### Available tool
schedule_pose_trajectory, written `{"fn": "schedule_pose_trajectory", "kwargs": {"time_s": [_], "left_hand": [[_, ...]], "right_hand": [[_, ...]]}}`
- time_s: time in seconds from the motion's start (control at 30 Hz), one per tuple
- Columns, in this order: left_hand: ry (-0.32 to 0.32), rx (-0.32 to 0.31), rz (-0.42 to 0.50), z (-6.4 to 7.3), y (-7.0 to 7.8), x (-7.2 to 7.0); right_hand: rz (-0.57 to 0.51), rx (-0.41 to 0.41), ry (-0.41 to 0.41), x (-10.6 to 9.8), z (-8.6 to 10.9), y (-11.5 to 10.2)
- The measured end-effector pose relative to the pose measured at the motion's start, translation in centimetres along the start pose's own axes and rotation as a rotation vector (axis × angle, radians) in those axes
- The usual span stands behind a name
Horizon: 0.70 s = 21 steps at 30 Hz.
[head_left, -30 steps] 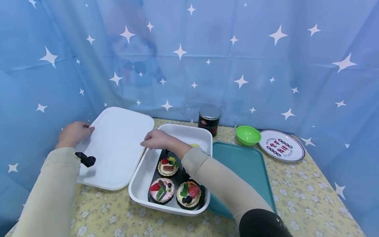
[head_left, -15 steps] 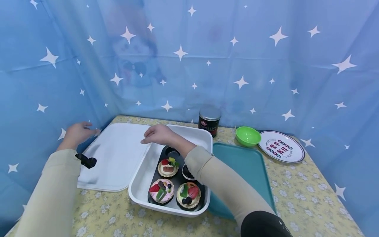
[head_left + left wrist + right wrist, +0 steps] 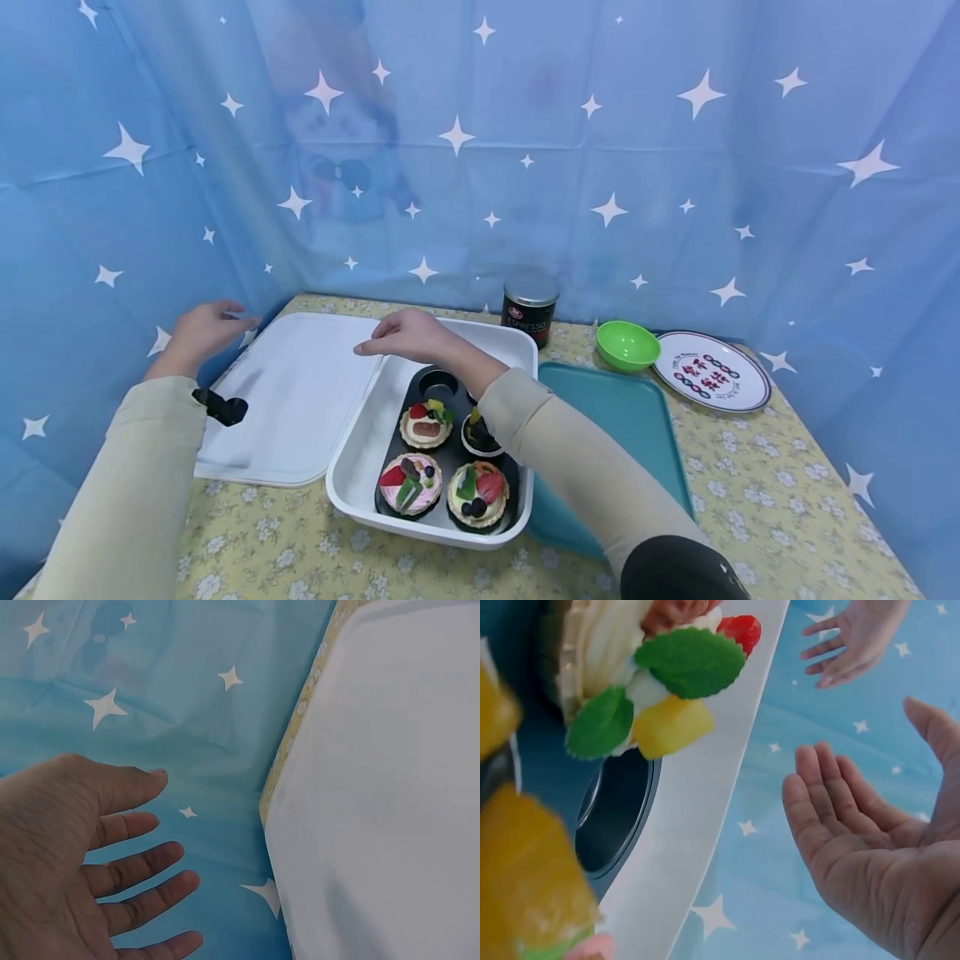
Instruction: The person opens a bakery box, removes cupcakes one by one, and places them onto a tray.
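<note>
Left hand (image 3: 206,333) empty, fingers spread; right hand (image 3: 412,337) empty, thumb apart; white lid (image 3: 300,392) flat near table (image 3: 262,533)'s left edge, likely keeping bin (image 3: 358,467)'s tarts (image 3: 410,483) reachable

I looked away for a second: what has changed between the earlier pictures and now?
The left hand and right hand have let go of the white lid, which has come down onto the table. The white box, tarts, teal tray, tin, green bowl and plate stayed put.
</note>
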State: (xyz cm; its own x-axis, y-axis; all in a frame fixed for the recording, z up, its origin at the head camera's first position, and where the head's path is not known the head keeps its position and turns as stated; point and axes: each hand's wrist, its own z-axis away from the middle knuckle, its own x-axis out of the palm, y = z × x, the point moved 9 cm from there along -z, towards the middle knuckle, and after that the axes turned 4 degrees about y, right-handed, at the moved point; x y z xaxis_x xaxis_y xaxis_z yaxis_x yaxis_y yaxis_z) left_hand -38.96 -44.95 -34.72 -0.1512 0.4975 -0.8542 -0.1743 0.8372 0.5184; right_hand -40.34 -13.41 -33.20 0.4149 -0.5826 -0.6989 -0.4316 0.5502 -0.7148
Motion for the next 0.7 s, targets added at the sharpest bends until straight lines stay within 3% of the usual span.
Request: {"fn": "schedule_pose_trajectory", "kwargs": {"time_s": [0.17, 0.43, 0.7], "left_hand": [[-0.025, 0.043, 0.003, 0.4, 1.3, 0.1], [-0.116, 0.168, 0.100, 1.1, 4.5, 1.3], [-0.118, 0.234, 0.134, 1.9, 6.4, 2.1]], "right_hand": [[-0.034, -0.016, 0.016, -1.2, 0.8, 0.5], [-0.143, -0.114, 0.048, -3.9, 3.0, 1.5], [-0.186, -0.120, 0.098, -6.3, 5.5, 3.9]]}}
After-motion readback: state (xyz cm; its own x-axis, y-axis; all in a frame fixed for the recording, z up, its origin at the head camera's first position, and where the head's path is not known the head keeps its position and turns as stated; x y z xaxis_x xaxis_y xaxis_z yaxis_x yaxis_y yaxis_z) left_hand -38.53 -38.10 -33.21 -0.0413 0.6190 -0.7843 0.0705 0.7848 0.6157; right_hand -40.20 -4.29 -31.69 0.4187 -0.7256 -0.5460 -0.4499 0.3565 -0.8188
